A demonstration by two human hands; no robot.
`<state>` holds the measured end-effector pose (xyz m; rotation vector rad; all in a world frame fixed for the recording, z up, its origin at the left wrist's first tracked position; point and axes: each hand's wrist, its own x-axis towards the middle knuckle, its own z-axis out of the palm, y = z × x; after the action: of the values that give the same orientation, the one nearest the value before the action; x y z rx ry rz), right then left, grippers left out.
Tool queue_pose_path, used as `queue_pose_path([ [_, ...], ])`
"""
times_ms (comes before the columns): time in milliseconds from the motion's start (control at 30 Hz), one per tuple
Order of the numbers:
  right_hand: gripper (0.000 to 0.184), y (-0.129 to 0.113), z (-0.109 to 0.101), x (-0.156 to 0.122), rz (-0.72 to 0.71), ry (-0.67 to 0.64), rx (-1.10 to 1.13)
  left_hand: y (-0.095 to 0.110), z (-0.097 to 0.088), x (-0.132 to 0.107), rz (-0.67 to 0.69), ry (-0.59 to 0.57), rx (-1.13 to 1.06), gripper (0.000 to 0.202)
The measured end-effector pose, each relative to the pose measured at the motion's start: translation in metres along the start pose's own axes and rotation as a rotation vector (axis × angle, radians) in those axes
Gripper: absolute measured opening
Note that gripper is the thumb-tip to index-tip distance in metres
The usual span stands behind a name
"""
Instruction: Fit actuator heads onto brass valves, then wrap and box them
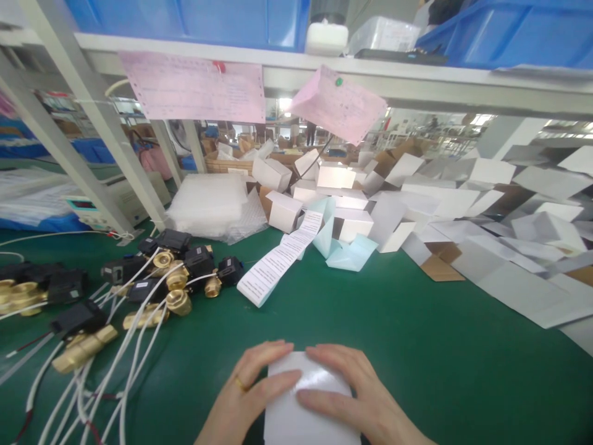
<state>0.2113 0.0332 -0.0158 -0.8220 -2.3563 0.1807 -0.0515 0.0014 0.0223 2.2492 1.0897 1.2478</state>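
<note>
A small white cardboard box (303, 411) lies on the green table (417, 346) at the bottom centre. My left hand (245, 395), with a gold ring on one finger, rests on the box's left side, fingers curled over its top. My right hand (356, 395) covers the right side, fingers laid across the top and pressing down. Both hands hold the box between them.
Brass valves with black coils and white cables (171, 278) lie at the left. A strip of printed labels (282, 253) runs up the middle. Folded and flat white boxes (463, 204) pile up at the back and right. Bubble wrap (208, 207) sits at back left under a shelf with pink papers (194, 86).
</note>
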Motion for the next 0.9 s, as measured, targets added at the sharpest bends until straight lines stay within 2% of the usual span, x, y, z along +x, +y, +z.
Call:
queue_pose_path([
  [67,0.047,0.003,0.004,0.0,-0.038,0.018,-0.054,0.0,0.006,0.003,0.032,-0.101,0.012,0.047],
  [133,0.05,0.005,0.007,0.001,-0.129,0.03,-0.049,-0.005,0.009,0.003,0.059,-0.143,0.039,0.042],
  [200,0.051,0.003,0.006,0.004,-0.183,0.027,-0.038,-0.011,0.007,0.002,0.107,-0.153,0.081,0.044],
  [367,0.044,-0.006,-0.005,0.018,-0.173,0.074,0.077,-0.011,-0.003,0.008,0.214,-0.157,0.122,0.047],
  [500,0.043,-0.011,-0.021,0.023,-0.147,-0.012,0.213,-0.003,0.0,0.007,0.175,-0.135,0.073,0.043],
  [633,0.047,-0.011,-0.022,0.013,-0.144,-0.068,0.116,-0.006,0.011,-0.003,0.165,-0.077,0.005,0.04],
  [800,0.058,-0.006,0.0,-0.004,-0.168,-0.013,-0.021,-0.02,0.022,-0.014,0.256,-0.032,0.098,0.037],
  [867,0.05,-0.007,0.006,-0.005,-0.156,0.079,-0.038,-0.026,0.025,-0.018,0.315,0.02,0.17,0.043],
  [900,0.043,-0.009,0.008,-0.005,-0.133,0.107,-0.039,-0.028,0.026,-0.02,0.296,0.042,0.197,0.046],
])
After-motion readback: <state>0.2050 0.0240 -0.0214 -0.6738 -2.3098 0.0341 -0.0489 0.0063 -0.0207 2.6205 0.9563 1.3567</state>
